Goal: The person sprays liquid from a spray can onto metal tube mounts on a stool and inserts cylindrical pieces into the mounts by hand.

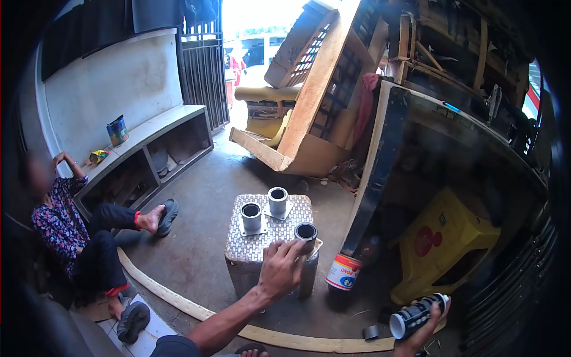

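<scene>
My left hand point(282, 268) is at the near right corner of a stool point(270, 238) with a silvery woven-pattern top. Its fingers are closed against a short metal tube point(306, 232) with a dark inside and a base plate. Two similar tubes stand upright on the stool, a left tube point(251, 218) and a back tube point(277, 202), each on a square plate with corner holes. My right hand point(418, 338), low on the right, grips a black-and-white can point(419, 316). The can lies tilted, with its pale round end to the left.
A red-and-white tin point(344, 272) and a yellow plastic stool point(446, 247) are to the right. A small grey cylinder point(371, 332) lies by a curved pale strip point(285, 339). Wooden furniture frames point(309, 101) are stacked behind. A seated person point(65, 220) is at left.
</scene>
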Tool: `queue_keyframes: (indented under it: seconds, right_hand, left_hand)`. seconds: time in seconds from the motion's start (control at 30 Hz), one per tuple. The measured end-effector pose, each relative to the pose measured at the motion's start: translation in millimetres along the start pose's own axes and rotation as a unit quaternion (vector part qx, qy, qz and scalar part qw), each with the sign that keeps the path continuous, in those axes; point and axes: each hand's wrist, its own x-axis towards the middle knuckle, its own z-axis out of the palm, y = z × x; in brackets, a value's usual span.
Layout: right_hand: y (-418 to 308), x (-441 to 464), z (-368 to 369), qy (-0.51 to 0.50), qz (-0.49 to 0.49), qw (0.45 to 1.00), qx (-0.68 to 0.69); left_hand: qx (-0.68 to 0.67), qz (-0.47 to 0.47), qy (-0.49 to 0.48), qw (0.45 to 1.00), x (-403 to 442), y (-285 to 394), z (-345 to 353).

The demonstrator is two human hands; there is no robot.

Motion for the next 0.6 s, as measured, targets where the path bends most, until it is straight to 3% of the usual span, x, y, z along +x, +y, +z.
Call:
queue_keyframes:
  seconds: [0.03, 0.07, 0.13, 0.17, 0.2, 0.23, 0.27, 0.3, 0.33, 0.4, 0.43, 0.5, 0.53, 0.6]
  right_hand:
    - [-4, -11, -2, -0.121, 0.029, 0.992, -0.020]
    - [7, -8, -17, -0.232, 0.153, 0.958, -0.076]
    - [17, -24, -30, -0.367, 0.169, 0.904, -0.142]
    - [9, -22, -25, -0.308, 0.124, 0.936, -0.113]
    - [8, 0, -23, -0.191, 0.157, 0.969, 0.016]
    - [7, 16, -29, -0.063, 0.191, 0.971, 0.132]
    - [4, 13, -19, -0.004, 0.154, 0.979, 0.133]
    - [23, 24, -57, -0.252, 0.164, 0.952, 0.054]
    - [10, 3, -40, -0.307, 0.200, 0.930, -0.036]
    - [2, -22, -36, -0.339, 0.220, 0.902, -0.154]
    - [-8, -22, -25, -0.311, 0.117, 0.933, -0.135]
    - [-23, 3, -21, -0.096, 0.181, 0.977, 0.053]
    - [-12, -4, 0, 0.040, 0.081, 0.995, 0.051]
    - [-2, -28, -10, -0.195, 0.197, 0.960, -0.035]
  left_hand:
    - [-0.038, -0.012, 0.007, 0.999, -11, 6, -7]
    - [-0.056, -0.011, -0.001, 0.998, -23, 11, -15]
    - [-0.090, -0.022, -0.047, 0.995, -62, 8, -15]
    - [-0.101, -0.031, -0.075, 0.992, -79, 0, -11]
    - [-0.101, -0.048, -0.118, 0.987, -96, -1, -13]
    - [-0.095, -0.054, -0.163, 0.980, -119, -5, -12]
    - [-0.108, -0.066, -0.221, 0.967, -144, -6, -15]
    - [-0.120, -0.072, -0.271, 0.952, -165, -8, -15]
    - [-0.121, -0.073, -0.267, 0.953, -182, -15, -13]
    - [-0.150, -0.085, -0.394, 0.903, -221, -18, -16]
    - [-0.120, -0.107, -0.440, 0.883, -222, -12, -23]
    - [-0.135, -0.139, -0.461, 0.866, -238, -12, -18]
    - [-0.130, -0.138, -0.496, 0.848, -235, -8, -19]
    - [-0.155, -0.155, -0.490, 0.844, -252, -11, -10]
